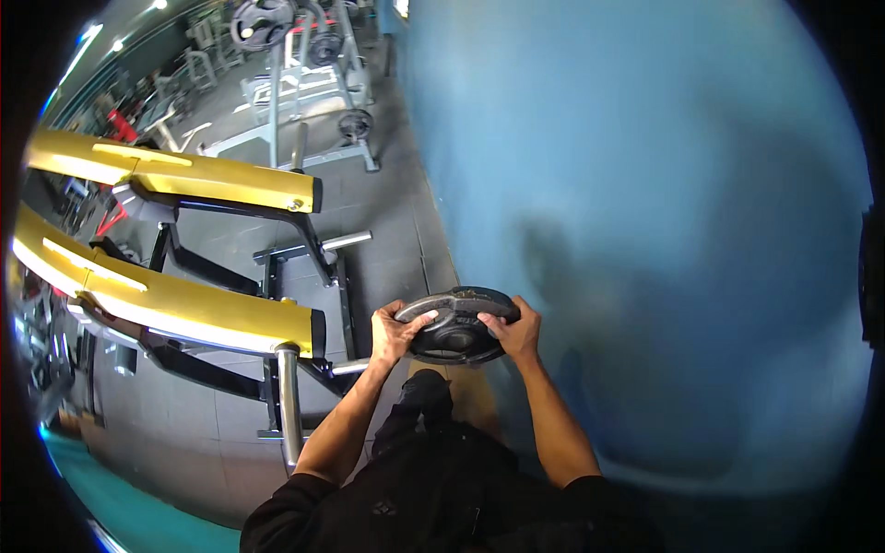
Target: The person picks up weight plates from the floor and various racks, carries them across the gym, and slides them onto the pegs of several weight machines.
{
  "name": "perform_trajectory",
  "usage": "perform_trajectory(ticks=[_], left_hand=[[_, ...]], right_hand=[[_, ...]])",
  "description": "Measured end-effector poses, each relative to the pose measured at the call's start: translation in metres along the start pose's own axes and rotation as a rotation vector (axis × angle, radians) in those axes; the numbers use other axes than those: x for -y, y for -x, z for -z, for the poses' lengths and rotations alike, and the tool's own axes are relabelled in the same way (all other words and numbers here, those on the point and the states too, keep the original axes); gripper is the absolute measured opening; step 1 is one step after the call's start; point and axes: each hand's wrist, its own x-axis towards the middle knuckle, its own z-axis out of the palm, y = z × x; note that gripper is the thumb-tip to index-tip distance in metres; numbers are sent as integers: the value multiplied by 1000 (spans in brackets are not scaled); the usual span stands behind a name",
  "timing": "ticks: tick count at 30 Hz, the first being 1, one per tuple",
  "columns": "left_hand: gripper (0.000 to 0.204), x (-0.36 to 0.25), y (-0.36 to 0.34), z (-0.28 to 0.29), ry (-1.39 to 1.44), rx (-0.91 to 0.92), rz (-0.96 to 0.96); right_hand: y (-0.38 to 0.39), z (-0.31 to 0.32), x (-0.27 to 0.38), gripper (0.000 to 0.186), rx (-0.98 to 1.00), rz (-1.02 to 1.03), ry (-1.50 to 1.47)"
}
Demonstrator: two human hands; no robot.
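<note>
A black round weight plate (455, 342) is held in front of my body, tilted so its upper face shows. My left hand (394, 331) grips its left rim, thumb over the top and fingers curled round the edge. On the opposite rim my right hand (518, 329) holds it the same way, thumb pointing inward. Just left of the plate, a bare metal peg (350, 367) sticks out from the yellow and black exercise machine. A longer metal peg (289, 401) hangs down beside my left forearm.
Two yellow machine arms (184, 300) with black ends reach in from the left. A blue wall (645, 230) stands close on my right. Farther off, a grey rack (276, 111) carries several dark weight plates (264, 24). The floor (392, 194) has dark tiles.
</note>
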Motion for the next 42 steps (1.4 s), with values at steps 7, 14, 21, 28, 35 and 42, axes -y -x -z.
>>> perform_trajectory(ticks=[7, 14, 21, 28, 35, 42], left_hand=[[44, 42, -131, 14, 66, -184, -39], [53, 67, -316, 32, -131, -192, 21], [51, 74, -514, 56, -121, -139, 61], [42, 113, -696, 109, -56, -154, -85], [51, 159, -846, 140, 37, -530, 97], [43, 276, -976, 160, 1535, -439, 1039]], right_hand=[[-134, -101, -59, 45, 196, 88, -79], [-289, -210, -113, 44, 286, 49, -117], [-450, -306, -143, 38, 396, 28, -129], [-588, -431, -153, 37, 710, -22, -83], [-710, -581, -166, 42, 644, 208, 103], [-792, -713, -227, 38, 791, 341, 128]])
